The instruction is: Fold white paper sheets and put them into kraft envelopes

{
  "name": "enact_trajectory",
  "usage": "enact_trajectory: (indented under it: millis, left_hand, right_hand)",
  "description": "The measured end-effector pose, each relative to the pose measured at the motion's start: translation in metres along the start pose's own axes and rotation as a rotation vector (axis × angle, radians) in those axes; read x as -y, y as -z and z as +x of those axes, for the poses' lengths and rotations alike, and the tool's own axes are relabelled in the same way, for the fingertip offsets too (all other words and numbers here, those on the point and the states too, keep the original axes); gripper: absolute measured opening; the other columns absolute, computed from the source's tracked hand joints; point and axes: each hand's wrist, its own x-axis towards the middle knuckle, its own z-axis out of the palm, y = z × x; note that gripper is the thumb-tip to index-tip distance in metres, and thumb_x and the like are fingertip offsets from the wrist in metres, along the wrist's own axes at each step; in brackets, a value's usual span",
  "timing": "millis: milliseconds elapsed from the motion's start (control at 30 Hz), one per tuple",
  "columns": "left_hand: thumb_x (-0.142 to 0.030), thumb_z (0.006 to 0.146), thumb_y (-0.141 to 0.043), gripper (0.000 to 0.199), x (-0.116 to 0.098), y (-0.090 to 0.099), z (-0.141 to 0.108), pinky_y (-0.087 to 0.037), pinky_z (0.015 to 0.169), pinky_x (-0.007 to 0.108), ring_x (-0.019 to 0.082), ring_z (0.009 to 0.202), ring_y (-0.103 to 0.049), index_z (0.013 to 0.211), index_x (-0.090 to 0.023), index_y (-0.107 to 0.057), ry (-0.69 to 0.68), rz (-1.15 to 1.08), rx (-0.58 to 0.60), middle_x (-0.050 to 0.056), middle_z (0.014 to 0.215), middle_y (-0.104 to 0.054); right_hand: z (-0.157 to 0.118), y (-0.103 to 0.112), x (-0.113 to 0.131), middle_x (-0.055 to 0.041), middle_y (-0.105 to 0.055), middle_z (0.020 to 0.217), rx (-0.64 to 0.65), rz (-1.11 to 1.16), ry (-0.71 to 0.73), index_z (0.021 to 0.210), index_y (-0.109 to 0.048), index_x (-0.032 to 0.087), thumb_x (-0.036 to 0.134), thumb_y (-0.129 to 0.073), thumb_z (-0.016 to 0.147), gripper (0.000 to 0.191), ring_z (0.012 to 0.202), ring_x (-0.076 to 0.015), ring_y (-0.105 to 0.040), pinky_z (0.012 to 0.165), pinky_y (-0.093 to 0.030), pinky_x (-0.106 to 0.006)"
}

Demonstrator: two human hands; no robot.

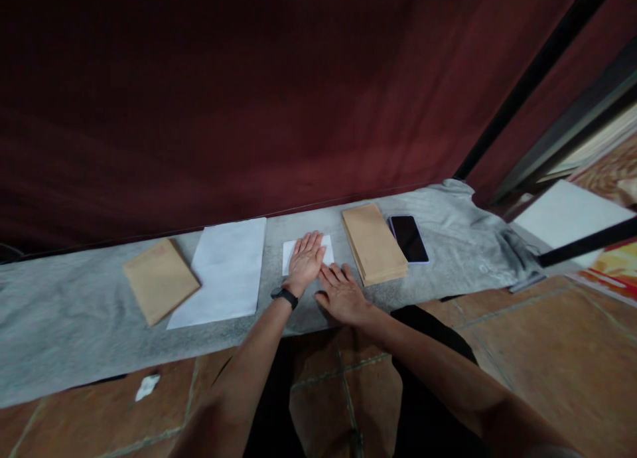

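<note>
Small white paper rectangle [329,251] lay on the grey cloth-covered counter [74,318]. Left hand [306,264]: grip was spread, palm down over it, grasping nothing, presumably to keep it flat. Right hand [344,297] was likewise unclenched, empty, fingertips at its near edge, perhaps bracing. Rectangular brown-paper stack [375,245] sat just right of it

Black trousers [424,395] and a black wristband [285,297] are worn.
</note>
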Motion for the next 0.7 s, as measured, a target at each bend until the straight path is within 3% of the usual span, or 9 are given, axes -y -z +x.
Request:
enact_trajectory:
  millis: [133,233,333,533,700]
  left_hand:
    - [-0.041,0.107,-0.009,0.061,0.000,0.003,-0.032,-0.022,0.125,0.042,0.021,0.155,-0.018,0.161,-0.015,-0.021,0.032,-0.029,0.004,0.008,0.166,-0.026]
    - [-0.045,0.106,-0.013,0.061,0.000,0.003,-0.059,-0.019,0.125,0.046,0.023,0.155,-0.016,0.160,-0.018,-0.026,-0.019,0.004,0.052,0.007,0.166,-0.026]
    - [-0.048,0.106,-0.019,0.063,0.002,0.002,-0.077,-0.018,0.126,0.045,0.023,0.155,-0.017,0.159,-0.016,-0.027,0.019,0.055,0.022,0.009,0.166,-0.025]
    - [-0.045,0.104,-0.026,0.067,0.014,0.001,-0.085,-0.022,0.125,0.044,0.027,0.154,-0.021,0.156,-0.003,-0.029,0.192,0.108,-0.050,0.019,0.164,-0.027]
    - [-0.037,0.103,-0.031,0.062,0.014,0.005,-0.088,-0.022,0.124,0.047,0.030,0.152,-0.027,0.153,0.000,-0.034,0.343,0.136,-0.053,0.022,0.160,-0.033]
  right_hand:
    - [0.002,0.005,-0.005,-0.0081,-0.046,0.156,0.025,0.040,0.012,0.151,-0.046,0.016,0.032,-0.038,0.104,0.049,0.145,-0.0269,-0.041,0.123,-0.024,-0.052]
    - [0.001,0.004,-0.009,-0.0093,-0.047,0.155,0.052,0.054,0.013,0.150,-0.047,0.016,0.031,-0.039,0.104,0.049,0.146,-0.0263,-0.040,0.123,-0.024,-0.051]
    - [-0.003,0.001,-0.013,-0.0083,-0.041,0.158,0.026,0.044,0.024,0.151,-0.045,0.017,0.034,-0.040,0.104,0.050,0.147,-0.0255,-0.037,0.123,-0.023,-0.049]
    - [-0.008,-0.003,-0.017,-0.0126,-0.037,0.160,-0.052,-0.029,-0.003,0.152,-0.042,0.011,0.037,-0.042,0.103,0.056,0.146,-0.0252,-0.040,0.123,-0.027,-0.043]
    - [-0.008,-0.002,-0.018,-0.0132,-0.037,0.160,-0.031,-0.056,-0.080,0.151,-0.045,0.009,0.035,-0.045,0.101,0.056,0.146,-0.0279,-0.040,0.123,-0.027,-0.045]
